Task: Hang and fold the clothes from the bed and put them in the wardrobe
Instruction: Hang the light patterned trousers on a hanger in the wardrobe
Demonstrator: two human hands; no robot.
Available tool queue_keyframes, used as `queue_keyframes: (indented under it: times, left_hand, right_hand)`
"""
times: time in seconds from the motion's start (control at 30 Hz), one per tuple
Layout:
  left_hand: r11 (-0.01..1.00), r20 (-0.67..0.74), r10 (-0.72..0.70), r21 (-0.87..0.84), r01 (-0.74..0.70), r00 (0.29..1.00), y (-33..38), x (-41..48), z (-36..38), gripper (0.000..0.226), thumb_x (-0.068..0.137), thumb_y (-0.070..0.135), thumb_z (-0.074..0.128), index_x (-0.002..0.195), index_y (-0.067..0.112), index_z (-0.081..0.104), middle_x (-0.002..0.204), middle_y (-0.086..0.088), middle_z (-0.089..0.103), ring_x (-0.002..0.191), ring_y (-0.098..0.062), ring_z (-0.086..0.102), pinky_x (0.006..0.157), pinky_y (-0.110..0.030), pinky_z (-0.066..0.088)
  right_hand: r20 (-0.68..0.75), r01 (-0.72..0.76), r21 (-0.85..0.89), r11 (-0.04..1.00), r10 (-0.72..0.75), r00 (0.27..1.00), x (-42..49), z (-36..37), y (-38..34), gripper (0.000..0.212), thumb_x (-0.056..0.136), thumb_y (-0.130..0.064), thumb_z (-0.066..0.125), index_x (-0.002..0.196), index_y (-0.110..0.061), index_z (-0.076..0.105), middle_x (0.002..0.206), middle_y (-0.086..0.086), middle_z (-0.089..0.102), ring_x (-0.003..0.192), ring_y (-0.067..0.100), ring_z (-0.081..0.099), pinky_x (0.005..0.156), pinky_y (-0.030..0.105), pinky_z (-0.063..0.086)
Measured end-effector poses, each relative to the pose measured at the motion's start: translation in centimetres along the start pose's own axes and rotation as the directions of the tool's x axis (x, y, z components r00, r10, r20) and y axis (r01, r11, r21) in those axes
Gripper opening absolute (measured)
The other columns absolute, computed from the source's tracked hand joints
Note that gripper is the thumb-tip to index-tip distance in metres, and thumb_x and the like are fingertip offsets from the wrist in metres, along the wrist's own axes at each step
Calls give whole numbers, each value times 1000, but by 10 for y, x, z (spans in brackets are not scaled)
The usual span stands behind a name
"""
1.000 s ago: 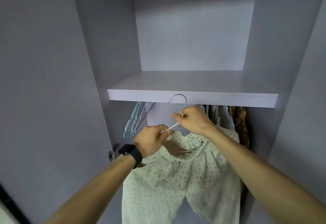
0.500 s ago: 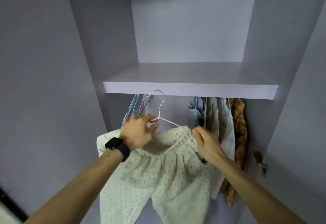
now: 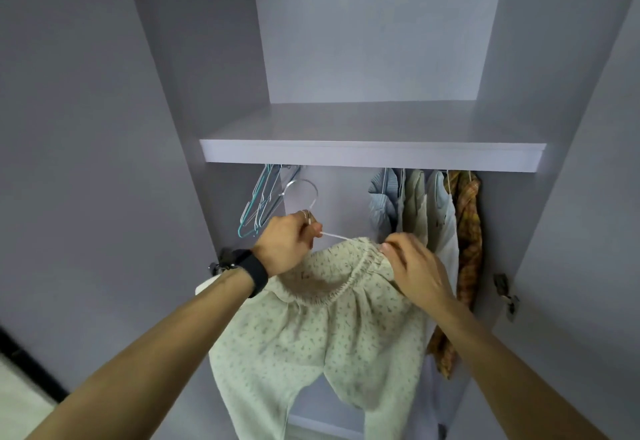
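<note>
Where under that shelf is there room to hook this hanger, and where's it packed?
Free: the gap between the empty hangers on the left and the blue-grey garment, just beyond the wire hanger in the left hand. The shelf top shows bare too. Crowded: the right end, through the plaid garment. The rail itself is hidden.

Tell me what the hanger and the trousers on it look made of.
Hanger: thin wire, probably metal; the hook glints, the arm looks white-coated. Trousers: soft matte cloth, perhaps cotton; it drapes in folds and gathers at the elastic waistband.
</note>
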State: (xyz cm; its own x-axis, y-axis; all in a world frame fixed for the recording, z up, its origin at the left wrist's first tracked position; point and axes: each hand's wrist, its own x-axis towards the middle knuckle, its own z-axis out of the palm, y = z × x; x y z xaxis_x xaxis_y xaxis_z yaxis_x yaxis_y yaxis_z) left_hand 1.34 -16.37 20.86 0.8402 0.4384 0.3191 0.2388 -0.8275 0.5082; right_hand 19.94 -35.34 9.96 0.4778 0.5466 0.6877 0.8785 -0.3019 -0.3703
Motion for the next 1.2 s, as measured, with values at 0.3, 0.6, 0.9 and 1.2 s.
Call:
queue_keyframes:
  times: [0.3,0.6,0.9,1.2]
  left_hand:
    - [990,-51,-126,61,129,991,-33,-8,-37,31,104,32,50,77,20,60,73,3,68,69,-10,62,65,-19,41]
    - [997,8,-56,-60,56,998,-11,-11,-11,29,103,25,52,75,23,58,63,14,61,59,7,55,60,-8,37]
    - [1000,42,2,24,-3,999,-13,-16,11,23,104,24,50,85,18,61,65,11,63,58,-2,56,59,-12,37]
    - [997,41,-67,-43,69,997,-13,-12,17,22,103,20,52,82,19,60,71,9,68,61,4,56,65,-9,39]
  right_hand:
    - [310,-364,69,929,326,893,-33,-6,45,30,95,-41,63,71,-25,55,63,-6,58,63,9,56,61,28,42]
    - [485,-343,310,887,163,859,26,-25,-22,40,91,-58,60,126,-40,66,111,-25,66,102,-7,59,91,24,49]
    - [221,-343,481,807,267,938,9,-16,-40,13,97,-23,67,98,-13,75,91,-6,73,88,13,67,82,28,54]
    - [530,-10,24,1000,-4,848,20,-25,-36,32,90,-36,70,121,-35,71,87,-19,57,94,13,52,91,29,44]
